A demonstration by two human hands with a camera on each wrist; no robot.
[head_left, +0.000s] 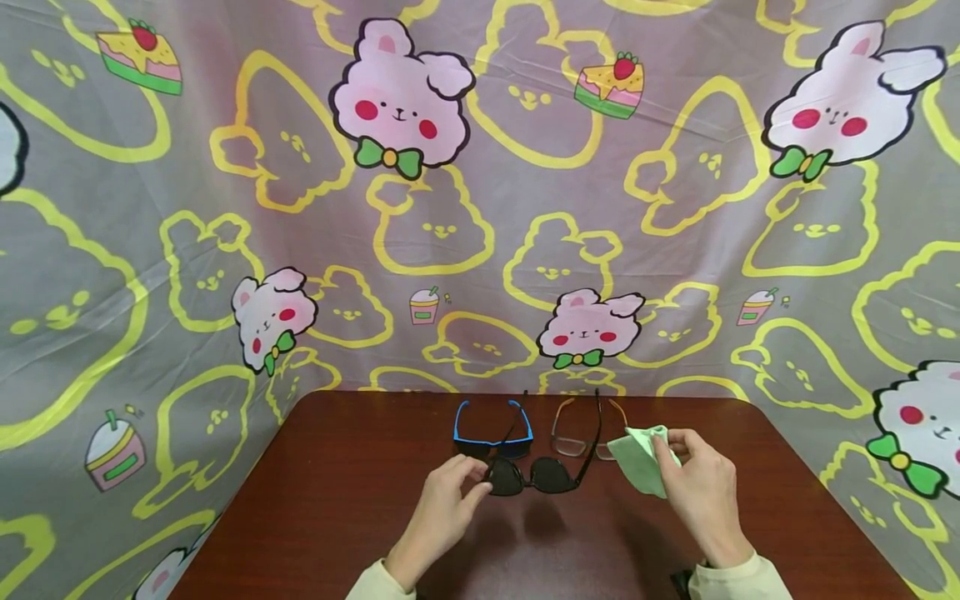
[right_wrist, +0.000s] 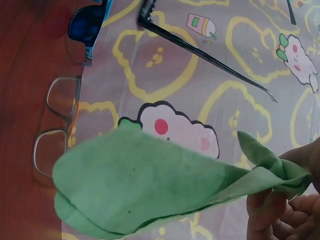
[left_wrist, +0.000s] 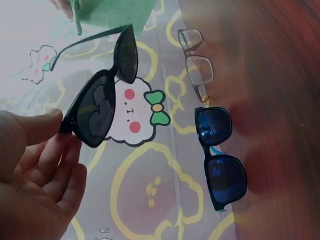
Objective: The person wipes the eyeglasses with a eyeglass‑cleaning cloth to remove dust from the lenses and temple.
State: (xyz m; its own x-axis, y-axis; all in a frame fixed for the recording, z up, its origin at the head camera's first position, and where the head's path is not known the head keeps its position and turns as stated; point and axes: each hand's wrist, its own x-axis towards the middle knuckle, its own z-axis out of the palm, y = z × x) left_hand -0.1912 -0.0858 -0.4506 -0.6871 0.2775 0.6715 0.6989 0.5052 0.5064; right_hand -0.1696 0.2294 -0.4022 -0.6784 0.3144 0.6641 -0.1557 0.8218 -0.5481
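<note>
My left hand (head_left: 448, 500) pinches a pair of black sunglasses (head_left: 551, 477) at one hinge corner, holding them raised over the table with both temples spread. In the left wrist view, thumb and fingers meet at the frame's edge beside a dark lens (left_wrist: 95, 112). To the right, my right hand (head_left: 701, 483) grips a light green cloth (head_left: 641, 462) bunched between thumb and fingers. The cloth's loose part hangs down, as the right wrist view shows (right_wrist: 135, 180). A gap separates the cloth from the sunglasses.
Behind the sunglasses, blue-framed sunglasses (head_left: 495, 442) with dark lenses lie on the brown table (head_left: 337, 483). Clear-lensed eyeglasses (head_left: 570, 447) lie to their right. A patterned grey curtain (head_left: 480, 292) stands around the table's back and sides.
</note>
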